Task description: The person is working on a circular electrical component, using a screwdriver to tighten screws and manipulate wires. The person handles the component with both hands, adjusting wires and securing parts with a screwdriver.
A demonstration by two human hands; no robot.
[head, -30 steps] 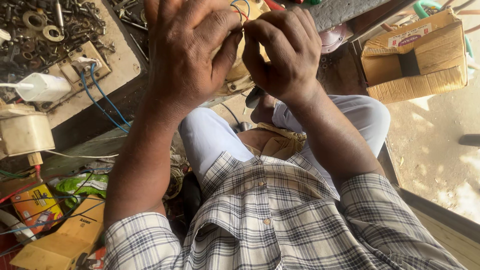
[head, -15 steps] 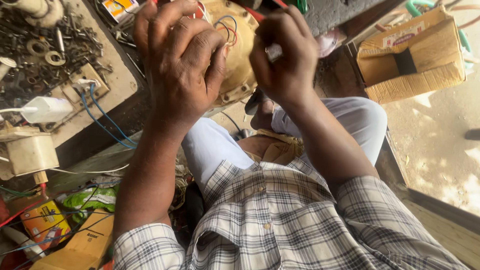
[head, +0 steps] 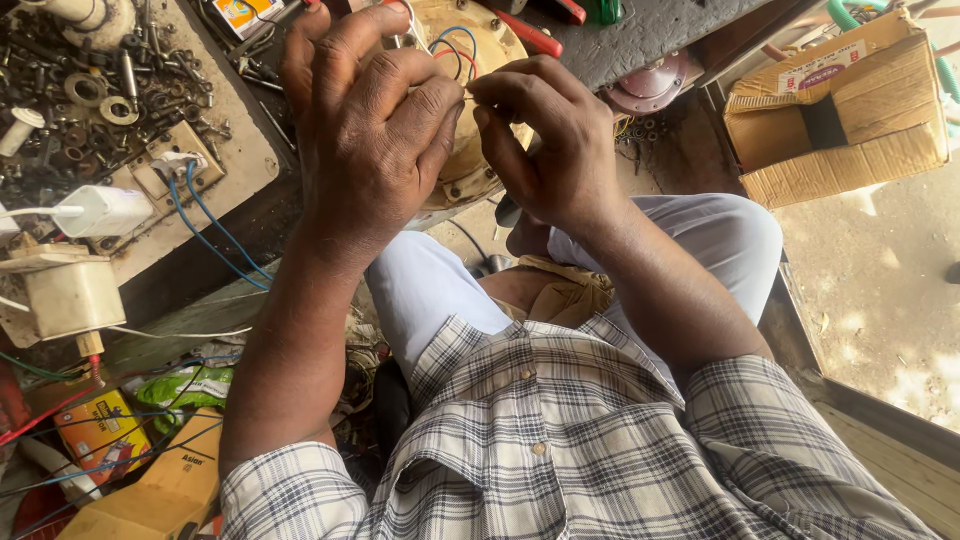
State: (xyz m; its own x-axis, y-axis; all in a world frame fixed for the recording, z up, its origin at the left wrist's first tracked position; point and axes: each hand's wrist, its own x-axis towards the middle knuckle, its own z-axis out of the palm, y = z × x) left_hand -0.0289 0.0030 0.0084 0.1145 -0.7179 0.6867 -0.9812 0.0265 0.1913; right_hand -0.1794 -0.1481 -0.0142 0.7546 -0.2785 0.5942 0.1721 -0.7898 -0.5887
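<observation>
My left hand [head: 368,130] and my right hand [head: 540,140] are raised close together in front of a round cream-yellow motor housing [head: 478,120]. Thin red, blue and white wires [head: 455,45] loop out of the housing's top. The fingertips of both hands pinch a fine wire between them, at about the middle of the housing. The housing rests against the edge of a workbench, above my knees in light trousers. Most of the housing is hidden behind my hands.
A board [head: 120,90] strewn with nuts, washers and bolts lies at the left, with blue wires [head: 205,225] and a white plug [head: 105,210]. An open cardboard box [head: 840,110] stands at the right. Small boxes [head: 100,430] and cables crowd the lower left.
Both hands have shifted lower in the view and drawn their fingertips together on the wire. More of the housing's top and its coloured wires shows now.
</observation>
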